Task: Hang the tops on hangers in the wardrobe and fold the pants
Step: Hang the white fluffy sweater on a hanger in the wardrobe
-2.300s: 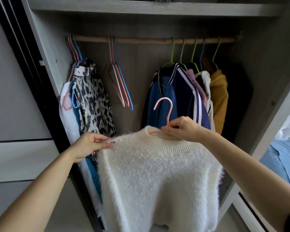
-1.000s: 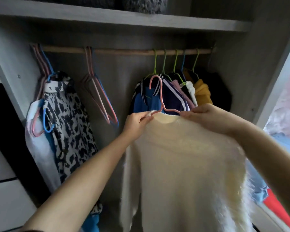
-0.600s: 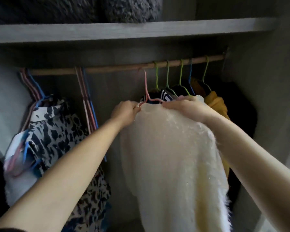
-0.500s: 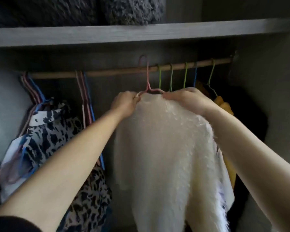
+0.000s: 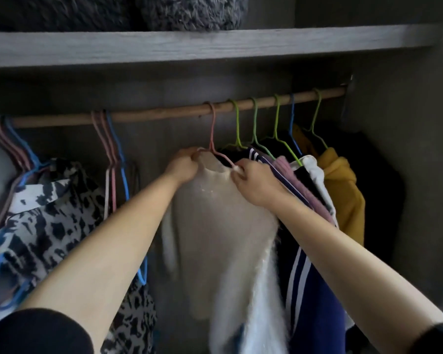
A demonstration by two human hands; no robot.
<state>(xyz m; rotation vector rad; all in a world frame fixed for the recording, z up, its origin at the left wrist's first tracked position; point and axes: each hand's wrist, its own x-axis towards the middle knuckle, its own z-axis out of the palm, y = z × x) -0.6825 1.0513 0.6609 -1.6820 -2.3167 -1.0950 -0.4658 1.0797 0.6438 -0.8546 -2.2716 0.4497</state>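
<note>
A fluffy white sweater (image 5: 223, 226) hangs on a pink hanger (image 5: 212, 129) whose hook sits over the wooden rail (image 5: 164, 114). My left hand (image 5: 183, 166) grips the sweater's left shoulder at the collar. My right hand (image 5: 253, 183) pinches the right side of the collar. The sweater hangs just left of a navy striped jacket (image 5: 310, 290).
Empty pink and blue hangers (image 5: 113, 159) hang left of the sweater. A black-and-white patterned top (image 5: 49, 226) hangs far left. Right of the jacket hang pink, white and mustard (image 5: 343, 195) tops on green and blue hangers. A grey shelf (image 5: 189, 44) with dark fluffy items runs above.
The hanger's hook went from just above the rail down onto it. Both hands came lower with the collar, and the view moved closer.
</note>
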